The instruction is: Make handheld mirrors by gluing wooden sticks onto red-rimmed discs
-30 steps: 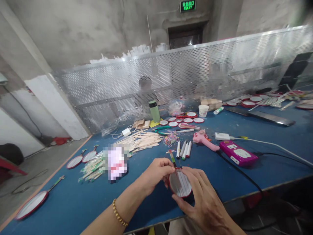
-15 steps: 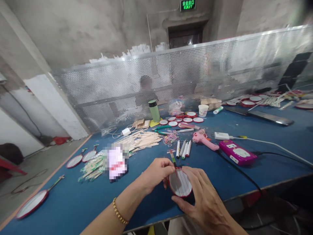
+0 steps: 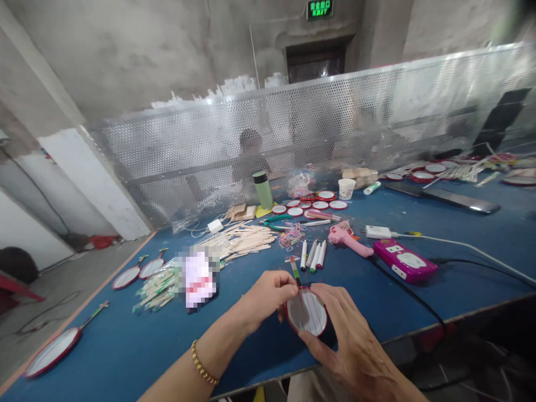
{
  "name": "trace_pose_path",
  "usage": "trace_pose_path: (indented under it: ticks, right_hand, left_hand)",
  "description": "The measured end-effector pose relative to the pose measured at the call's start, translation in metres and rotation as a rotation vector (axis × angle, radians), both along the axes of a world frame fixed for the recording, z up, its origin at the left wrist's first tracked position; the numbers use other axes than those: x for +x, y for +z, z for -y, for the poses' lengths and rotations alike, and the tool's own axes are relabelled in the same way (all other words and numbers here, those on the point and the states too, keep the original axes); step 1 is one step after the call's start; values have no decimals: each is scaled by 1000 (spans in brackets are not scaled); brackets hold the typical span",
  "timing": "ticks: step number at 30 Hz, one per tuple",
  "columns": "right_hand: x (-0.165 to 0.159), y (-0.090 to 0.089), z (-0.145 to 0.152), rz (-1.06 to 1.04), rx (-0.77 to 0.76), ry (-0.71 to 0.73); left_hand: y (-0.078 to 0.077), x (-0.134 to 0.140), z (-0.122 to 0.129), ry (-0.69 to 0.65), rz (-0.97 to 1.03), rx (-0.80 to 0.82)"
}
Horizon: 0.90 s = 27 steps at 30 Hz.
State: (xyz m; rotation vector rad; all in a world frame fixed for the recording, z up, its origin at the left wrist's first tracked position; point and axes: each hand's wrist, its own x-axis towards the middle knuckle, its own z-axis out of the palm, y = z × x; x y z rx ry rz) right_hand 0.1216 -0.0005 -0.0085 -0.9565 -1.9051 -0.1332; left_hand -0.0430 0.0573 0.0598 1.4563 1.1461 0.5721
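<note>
Close to the table's front edge is a small toy racket (image 3: pixel 307 315) with a red rim, a pale round face crossed by thin lines, and a coloured stick handle (image 3: pixel 295 269) pointing away from me. My left hand (image 3: pixel 276 293) pinches it where the stick meets the rim; the fingertips partly cover that spot. Curved around the right side of the rim, my right hand (image 3: pixel 345 335) has its thumb at the near edge and its fingers at the far edge. Just beyond the stick lie several marker pens (image 3: pixel 314 255).
Wooden sticks (image 3: pixel 251 237) and a blurred phone-like object (image 3: pixel 200 279) lie left. Finished-looking rackets (image 3: pixel 56 349) rest near the left edge. A pink glue gun (image 3: pixel 352 241), magenta box (image 3: pixel 404 261) and cables lie right. A green bottle (image 3: pixel 262 191) and paper cup (image 3: pixel 346 189) stand behind.
My right thumb has shifted slightly along the near rim of the racket. Both hands keep their hold, and the view has moved a little.
</note>
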Motion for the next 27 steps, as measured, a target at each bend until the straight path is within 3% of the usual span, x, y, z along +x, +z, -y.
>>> trace_pose_path:
  ticks: [4, 11, 14, 18, 27]
  right_hand:
    - [8, 7, -5, -73, -66, -27]
    - [31, 49, -55, -158, -274, 32]
    - [31, 60, -73, -107, -442, 99]
    - [26, 64, -83, -82, -597, 149]
    - [15, 57, -89, -202, -781, 297]
  left_hand:
    - [-1, 0, 0, 2, -27, 18]
    - [-3, 0, 0, -10, -51, 62]
    - [-4, 0, -1, -21, -55, 69]
    - [-6, 0, -1, -31, -50, 76]
    - [-6, -1, -1, -21, -55, 67]
